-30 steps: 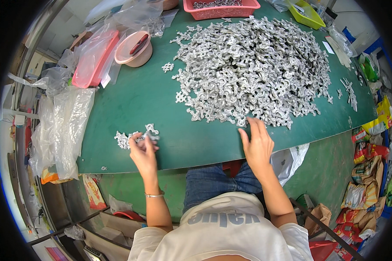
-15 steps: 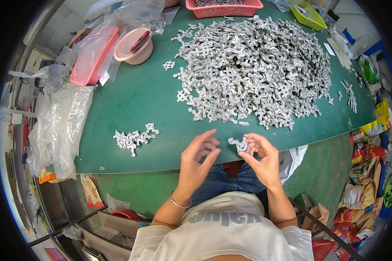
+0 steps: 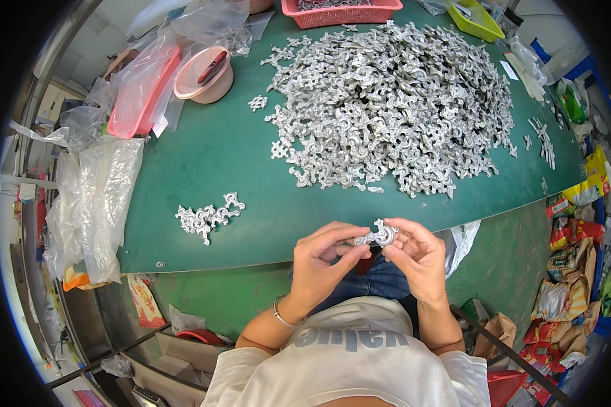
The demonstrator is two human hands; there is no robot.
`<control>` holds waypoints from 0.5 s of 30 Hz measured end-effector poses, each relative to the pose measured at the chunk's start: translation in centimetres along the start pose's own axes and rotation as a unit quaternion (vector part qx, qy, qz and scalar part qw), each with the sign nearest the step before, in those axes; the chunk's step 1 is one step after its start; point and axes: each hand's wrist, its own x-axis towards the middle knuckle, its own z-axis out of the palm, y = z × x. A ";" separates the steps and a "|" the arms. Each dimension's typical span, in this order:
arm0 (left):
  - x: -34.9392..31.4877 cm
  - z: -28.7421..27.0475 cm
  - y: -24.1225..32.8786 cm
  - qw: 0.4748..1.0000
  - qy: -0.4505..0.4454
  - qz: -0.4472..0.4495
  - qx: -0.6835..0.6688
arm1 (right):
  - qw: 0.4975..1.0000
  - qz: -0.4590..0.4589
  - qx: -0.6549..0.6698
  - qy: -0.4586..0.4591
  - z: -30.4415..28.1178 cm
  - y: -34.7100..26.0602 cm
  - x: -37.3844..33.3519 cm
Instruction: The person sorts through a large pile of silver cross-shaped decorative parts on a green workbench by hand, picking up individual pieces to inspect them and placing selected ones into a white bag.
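Note:
A small silver metal casting (image 3: pixel 380 235) with curved arms is held between both hands at the table's near edge. My left hand (image 3: pixel 327 256) pinches its left arm between thumb and fingers. On the other side, my right hand (image 3: pixel 419 256) grips the round part with thumb and fingertips. Beyond the hands lies a large heap of similar silver castings (image 3: pixel 394 108). A small group of the same castings (image 3: pixel 209 217) sits on the green table (image 3: pixel 271 183) to the left of my hands.
Pink basket (image 3: pixel 339 13) with metal parts stands at the back, a yellow-green tray (image 3: pixel 478 24) at back right. At left are a pink bowl (image 3: pixel 207 85) with a red-handled tool, a pink tray (image 3: pixel 142 102) and plastic bags (image 3: pixel 108 197). Colourful packages (image 3: pixel 563 285) line the right side.
My left hand has come in from apart and closed on the casting that my right hand alone held. The casting has turned, and both hands sit slightly nearer my body.

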 end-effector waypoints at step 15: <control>-0.4 0.3 0.1 1.000 0.000 -0.005 0.012 | 0.999 0.023 0.027 -0.017 -0.3 -0.1 -0.2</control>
